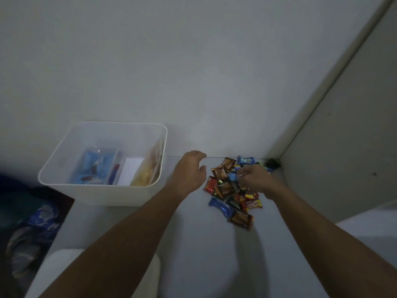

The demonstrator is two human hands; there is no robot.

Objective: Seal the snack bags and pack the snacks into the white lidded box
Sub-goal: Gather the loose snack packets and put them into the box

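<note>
The white box [103, 190] sits open on the counter [193, 244], left of the snack pile [234, 190]. The left hand [191, 173] hovers loose and empty; the right hand [253, 179] pinches one wrapper. Better to scoop several together, then carry them across.

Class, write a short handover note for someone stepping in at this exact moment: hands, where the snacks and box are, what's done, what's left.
Left hand: open, hovering between box and pile, holding nothing.
Right hand: fingers curled over the pile; its grip looks closed on small wrapped snacks.
White plastic box: open, left of the hands, already holding blue packets and a yellowish bag.
Pile of small colourful wrapped snacks: on the white surface, right.
Left: move the pile into the box, close it.
</note>
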